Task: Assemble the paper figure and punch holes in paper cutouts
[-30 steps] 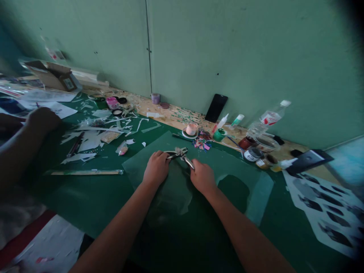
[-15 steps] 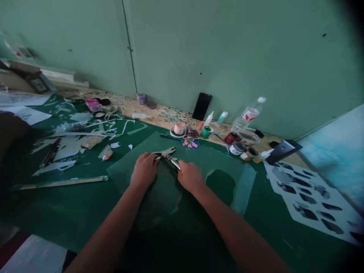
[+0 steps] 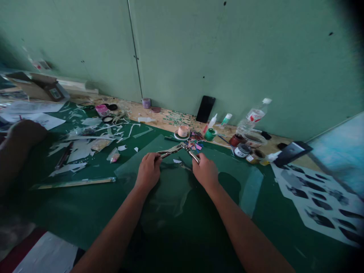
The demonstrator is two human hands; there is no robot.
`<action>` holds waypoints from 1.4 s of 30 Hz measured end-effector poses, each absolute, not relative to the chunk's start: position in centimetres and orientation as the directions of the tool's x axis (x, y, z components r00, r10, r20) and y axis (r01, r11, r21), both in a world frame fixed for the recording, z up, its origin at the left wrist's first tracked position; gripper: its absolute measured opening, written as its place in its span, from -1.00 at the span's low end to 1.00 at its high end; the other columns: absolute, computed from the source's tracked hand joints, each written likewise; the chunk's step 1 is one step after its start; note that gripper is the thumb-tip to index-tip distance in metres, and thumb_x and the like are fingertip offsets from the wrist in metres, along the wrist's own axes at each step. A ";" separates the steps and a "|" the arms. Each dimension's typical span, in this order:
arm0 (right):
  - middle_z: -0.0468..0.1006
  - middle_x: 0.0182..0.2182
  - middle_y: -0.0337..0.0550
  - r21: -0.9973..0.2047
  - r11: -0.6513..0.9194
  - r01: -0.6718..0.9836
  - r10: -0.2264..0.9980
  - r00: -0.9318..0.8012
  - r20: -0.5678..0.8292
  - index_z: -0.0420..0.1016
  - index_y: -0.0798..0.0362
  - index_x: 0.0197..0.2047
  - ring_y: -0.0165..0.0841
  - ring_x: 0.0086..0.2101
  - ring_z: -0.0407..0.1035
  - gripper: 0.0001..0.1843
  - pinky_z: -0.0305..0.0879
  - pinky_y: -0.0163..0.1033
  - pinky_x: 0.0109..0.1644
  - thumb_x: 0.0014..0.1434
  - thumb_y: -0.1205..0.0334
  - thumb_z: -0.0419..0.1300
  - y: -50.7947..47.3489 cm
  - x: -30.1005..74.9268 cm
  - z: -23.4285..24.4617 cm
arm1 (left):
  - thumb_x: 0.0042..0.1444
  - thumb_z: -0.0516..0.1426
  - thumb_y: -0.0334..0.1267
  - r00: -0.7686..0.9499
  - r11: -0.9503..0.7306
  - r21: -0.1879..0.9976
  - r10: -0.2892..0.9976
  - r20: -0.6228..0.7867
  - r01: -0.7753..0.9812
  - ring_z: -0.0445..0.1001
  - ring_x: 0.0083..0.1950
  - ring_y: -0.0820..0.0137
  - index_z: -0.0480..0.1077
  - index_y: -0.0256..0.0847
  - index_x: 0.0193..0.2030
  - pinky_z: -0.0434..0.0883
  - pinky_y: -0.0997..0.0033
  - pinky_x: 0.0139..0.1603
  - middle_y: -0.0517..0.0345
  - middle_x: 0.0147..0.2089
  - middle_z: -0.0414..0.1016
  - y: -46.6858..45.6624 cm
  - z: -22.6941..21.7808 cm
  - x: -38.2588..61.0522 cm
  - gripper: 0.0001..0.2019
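My left hand (image 3: 148, 171) is closed on one handle of a metal plier-like punch tool (image 3: 178, 149), and my right hand (image 3: 205, 171) is closed on the other handle. The two handles are spread wide apart, with the tool's head pointing away from me. Both hands rest over a translucent green plastic sheet (image 3: 250, 189) lying on the dark green mat (image 3: 85, 212). A darker cut piece of sheet (image 3: 170, 193) lies under my wrists. A small white scrap (image 3: 177, 161) sits between my hands.
Colourful scraps (image 3: 196, 145), a tape roll (image 3: 183, 131), glue bottles (image 3: 212, 121), paint jars (image 3: 241, 150), a water bottle (image 3: 253, 115) and a black phone (image 3: 205, 109) line the wall. Paper offcuts (image 3: 82, 144) and a ruler (image 3: 74, 183) lie left. Another person's arm (image 3: 17, 144) is at far left. A printed sheet (image 3: 318, 197) lies right.
My hands have moved apart and the tool's handles have spread wide open. The camera has shifted slightly, and another person's arm has come back into view at the left.
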State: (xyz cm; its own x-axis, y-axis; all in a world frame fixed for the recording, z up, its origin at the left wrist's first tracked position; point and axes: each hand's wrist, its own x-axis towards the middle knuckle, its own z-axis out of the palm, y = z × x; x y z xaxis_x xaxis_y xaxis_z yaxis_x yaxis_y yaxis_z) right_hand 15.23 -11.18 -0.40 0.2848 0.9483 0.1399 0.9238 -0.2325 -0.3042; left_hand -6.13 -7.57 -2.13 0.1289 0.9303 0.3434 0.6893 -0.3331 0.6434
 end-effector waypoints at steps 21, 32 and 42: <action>0.10 0.34 0.03 -0.706 0.424 0.567 0.892 -0.397 0.217 -0.03 -0.08 0.39 -0.07 0.35 -0.11 -0.18 -0.13 0.18 0.36 0.15 0.08 0.25 -12.4 15.0 1.0 | 0.27 0.06 -0.19 0.569 -0.271 0.962 0.784 0.246 -0.042 0.42 -0.34 0.42 0.29 -0.23 -0.20 0.35 0.40 -0.26 0.16 -0.35 0.43 -8.7 -2.2 -6.1 -0.86; 0.43 -0.42 -0.24 -0.924 0.258 0.283 0.955 -0.217 0.200 0.31 0.03 -0.24 -0.38 -0.41 0.39 -0.82 0.36 -0.23 -0.28 0.31 0.10 0.07 -12.5 14.2 1.4 | 0.21 0.15 -0.10 0.859 0.287 0.953 0.507 -0.067 -0.095 0.54 -0.38 0.35 0.35 -0.30 -0.27 0.35 0.39 -0.35 0.05 -0.38 0.51 -8.7 1.1 -3.5 -0.74; 0.51 -0.38 -0.21 -0.991 0.131 -0.006 0.964 -0.234 0.129 0.29 0.05 0.14 -0.38 -0.40 0.49 -0.62 0.46 -0.21 -0.30 0.32 0.10 0.11 -11.9 17.6 2.9 | 0.12 0.11 0.16 0.907 0.627 0.772 0.381 -0.179 -0.111 0.47 -0.61 0.31 0.33 -0.27 -0.52 0.35 0.41 -0.58 0.14 -0.65 0.37 -5.6 1.1 1.7 -0.51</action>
